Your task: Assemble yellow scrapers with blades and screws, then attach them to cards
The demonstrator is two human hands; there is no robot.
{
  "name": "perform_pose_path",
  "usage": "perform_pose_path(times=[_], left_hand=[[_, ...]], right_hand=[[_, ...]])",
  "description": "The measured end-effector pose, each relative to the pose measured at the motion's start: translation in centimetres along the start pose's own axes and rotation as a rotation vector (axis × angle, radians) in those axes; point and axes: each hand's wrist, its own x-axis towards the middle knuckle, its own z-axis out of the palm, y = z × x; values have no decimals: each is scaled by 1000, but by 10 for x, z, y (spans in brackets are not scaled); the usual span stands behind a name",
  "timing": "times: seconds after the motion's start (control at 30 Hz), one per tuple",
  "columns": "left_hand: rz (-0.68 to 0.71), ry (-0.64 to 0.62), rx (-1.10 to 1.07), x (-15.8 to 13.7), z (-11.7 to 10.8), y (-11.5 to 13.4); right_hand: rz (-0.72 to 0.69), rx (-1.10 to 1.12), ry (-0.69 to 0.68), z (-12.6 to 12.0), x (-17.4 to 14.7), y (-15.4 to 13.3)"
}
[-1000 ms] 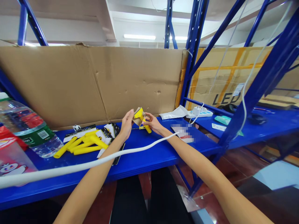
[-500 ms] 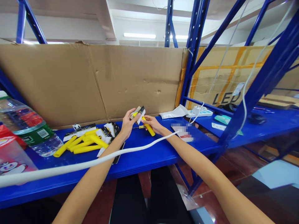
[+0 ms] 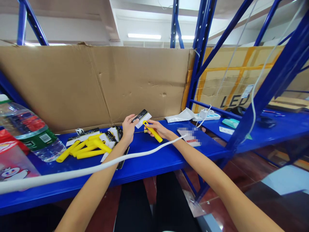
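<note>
My left hand (image 3: 129, 129) pinches a black-and-white printed card (image 3: 143, 118), which it holds up above the blue table. My right hand (image 3: 158, 128) is closed around a yellow plastic handle (image 3: 154, 134) with a looped end pointing up and left at the card. Card and loop are close together; whether they touch, I cannot tell. A thin rod (image 3: 138, 132) with a small yellow end lies between my hands, partly hidden by my right fingers. To the left is a pile of similar yellow handles (image 3: 84, 148), with several black-and-white cards (image 3: 108, 138) beside and under it.
A large water bottle (image 3: 33, 135) and a pink-red bag (image 3: 15, 161) stand at the left. A white cable (image 3: 96, 167) crosses in front of my forearms. Right of my hands are a flat packet (image 3: 189, 137), a white pouch (image 3: 180, 116) and a power strip (image 3: 207, 115). Cardboard (image 3: 142, 80) backs the table.
The card has moved off the yellow handle's end and now shows flatter, its printed face visible. My left hand has shifted slightly left, and the handle slightly right, its loop now in view.
</note>
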Motion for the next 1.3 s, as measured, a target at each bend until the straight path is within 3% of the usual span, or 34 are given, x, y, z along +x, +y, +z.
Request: perform_pose_path(times=[0.13, 0.27, 0.43, 0.63, 0.73, 0.83, 0.93, 1.0, 1.1, 1.3], left_hand=[[-30, 97, 46, 6, -5, -5], [-56, 120, 78, 4, -5, -7], [7, 68, 116, 2, -2, 3], [100, -126, 216, -10, -4, 44], [73, -296, 316, -29, -33, 74], [63, -502, 645, -49, -87, 98], [46, -593, 920, -62, -146, 109], [84, -594, 1025, -70, -176, 111], [153, -540, 1161, -83, -202, 108], [263, -302, 1311, -106, -211, 89]], right_hand=[[-82, -7, 93, -5, 6, 2], [-206, -86, 312, -18, 16, 9], [-294, -214, 543, -37, 21, 13], [-209, -215, 609, -44, 25, 20], [-164, -165, 584, -43, 27, 24], [-116, -121, 526, -40, 27, 26], [-68, -90, 441, -33, 26, 26], [-42, -74, 381, -27, 26, 28], [-15, -61, 311, -14, 25, 34], [15, -66, 266, 19, 28, 55]])
